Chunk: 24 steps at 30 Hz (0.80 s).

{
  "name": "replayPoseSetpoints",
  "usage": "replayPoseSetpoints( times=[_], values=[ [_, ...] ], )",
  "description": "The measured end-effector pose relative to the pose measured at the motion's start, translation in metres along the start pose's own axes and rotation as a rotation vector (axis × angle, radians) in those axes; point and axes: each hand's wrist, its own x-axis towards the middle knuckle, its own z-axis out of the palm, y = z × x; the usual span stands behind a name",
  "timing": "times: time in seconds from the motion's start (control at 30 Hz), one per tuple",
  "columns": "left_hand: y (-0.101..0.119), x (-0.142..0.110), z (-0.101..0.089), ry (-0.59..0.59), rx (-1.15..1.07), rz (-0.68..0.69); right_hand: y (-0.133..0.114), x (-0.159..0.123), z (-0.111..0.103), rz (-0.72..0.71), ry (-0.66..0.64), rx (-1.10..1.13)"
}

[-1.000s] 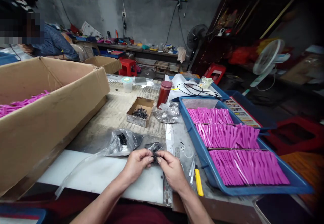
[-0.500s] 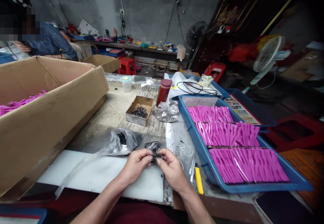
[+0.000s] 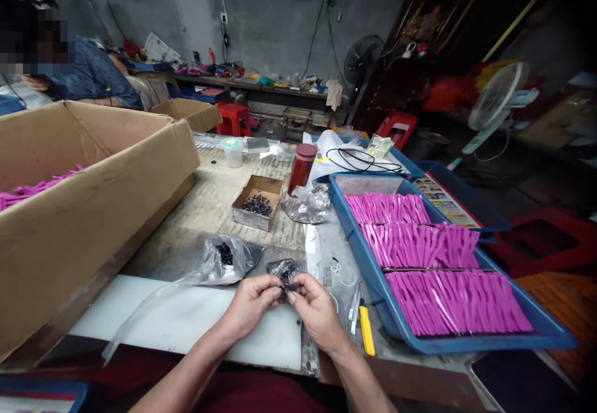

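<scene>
My left hand (image 3: 252,304) and my right hand (image 3: 317,310) meet over the white board (image 3: 186,323) at the table's near edge. Both pinch a small clear plastic bag (image 3: 283,272) holding tiny black parts, fingertips together at its lower edge. A larger clear bag (image 3: 224,259) with black parts lies just left of it. A blue tray (image 3: 373,282) of pink plastic pieces (image 3: 420,245) in three rows sits to my right.
A big cardboard box (image 3: 93,214) with pink pieces fills the left. A small open carton (image 3: 258,202) of black parts, a red bottle (image 3: 302,169), a yellow-handled knife (image 3: 366,332) and white rings lie between. Another person sits at far left.
Both hands stay on the small bag; the fingers shift slightly and the view drifts a little. Nothing else moves.
</scene>
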Motion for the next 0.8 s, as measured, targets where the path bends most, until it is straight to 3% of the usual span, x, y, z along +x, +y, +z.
replayPoseSetpoints(
  times=[0.8],
  values=[
    [-0.0042,-0.0014,-0.001,-0.036,0.073,0.021,-0.0065,0.0003,-0.0012,0.069,-0.081,0.078]
  ],
)
